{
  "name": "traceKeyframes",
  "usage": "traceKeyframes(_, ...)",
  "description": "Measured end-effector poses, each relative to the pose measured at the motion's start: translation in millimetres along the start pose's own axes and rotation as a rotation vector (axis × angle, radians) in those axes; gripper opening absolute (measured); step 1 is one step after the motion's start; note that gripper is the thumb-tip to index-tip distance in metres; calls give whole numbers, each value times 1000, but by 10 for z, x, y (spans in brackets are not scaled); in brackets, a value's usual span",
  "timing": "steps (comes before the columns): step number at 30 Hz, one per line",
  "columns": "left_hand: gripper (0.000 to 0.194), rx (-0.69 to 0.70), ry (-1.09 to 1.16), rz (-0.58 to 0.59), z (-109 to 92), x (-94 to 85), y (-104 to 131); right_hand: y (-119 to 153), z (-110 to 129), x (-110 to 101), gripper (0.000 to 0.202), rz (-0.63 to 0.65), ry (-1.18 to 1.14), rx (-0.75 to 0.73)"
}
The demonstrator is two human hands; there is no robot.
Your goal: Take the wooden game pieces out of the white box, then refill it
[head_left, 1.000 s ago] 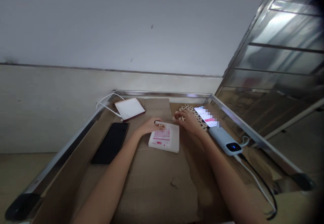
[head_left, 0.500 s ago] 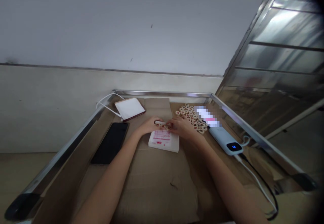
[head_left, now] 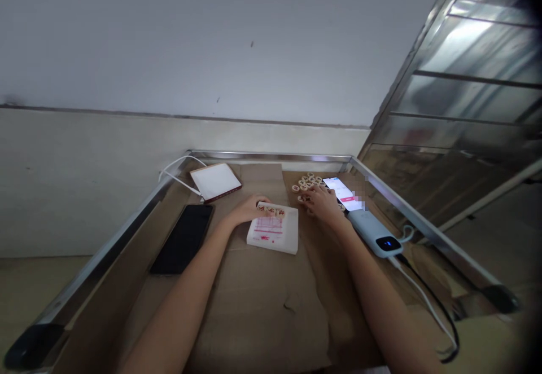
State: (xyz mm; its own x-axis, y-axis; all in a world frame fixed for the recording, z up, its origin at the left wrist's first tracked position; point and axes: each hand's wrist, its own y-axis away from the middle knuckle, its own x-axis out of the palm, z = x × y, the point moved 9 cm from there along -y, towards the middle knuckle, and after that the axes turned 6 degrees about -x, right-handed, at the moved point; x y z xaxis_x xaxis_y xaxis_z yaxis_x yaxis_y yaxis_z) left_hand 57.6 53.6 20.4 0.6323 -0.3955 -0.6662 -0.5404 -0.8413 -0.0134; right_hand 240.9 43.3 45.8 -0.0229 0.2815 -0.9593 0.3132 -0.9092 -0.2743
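A white box (head_left: 283, 241) with red markings inside or on its face rests on the cardboard. Along its far edge lie three round Chinese chess pieces (head_left: 271, 211) with red characters. My left hand (head_left: 250, 210) grips the box at its left side, the thumb over the edge near the pieces. To the right, my right hand (head_left: 322, 203) reaches palm down over a pile of loose Chinese chess pieces (head_left: 310, 180), fingers apart and touching several of them. The hand covers much of the pile, and whether a piece sits under its fingertips is hidden.
A dark phone (head_left: 182, 240) lies left of my left forearm, behind it a white-topped box lid (head_left: 215, 182) beside a white cable. On the right are a lit phone (head_left: 344, 193) and a light blue power bank (head_left: 375, 233) with cables. A metal rail (head_left: 271, 156) frames the table.
My right hand has left the white box and moved right onto the pile of pieces. Three pieces in the box are now uncovered. My left hand stays on the box.
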Motion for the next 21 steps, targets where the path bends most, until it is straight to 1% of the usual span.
traceKeyframes(3,30,13,-18,-13,-19,-13,4,-3,35,-13,28,-16,-2,-6)
traceKeyframes(5,29,1,-31,-26,-26,-25,8,-3,52,-99,28,-52,-33,1)
traceKeyframes(8,31,-6,-32,-35,-45,-34,16,2,62,-248,28,-73,-170,-4)
traceKeyframes(10,32,-10,-26,-28,-40,-24,17,7,153,-328,26,-56,-272,-83)
traceKeyframes(12,35,-27,-22,-25,-7,-16,10,27,305,-370,23,-17,-308,-189)
traceKeyframes(14,38,-35,-17,-31,22,-15,1,55,445,-354,21,34,-267,-252)
traceKeyframes(16,36,-24,-11,-30,23,-11,-7,74,528,-307,20,72,-198,-264)
traceKeyframes(21,32,12,2,-22,-47,-10,-1,94,579,-243,23,98,-129,-268)
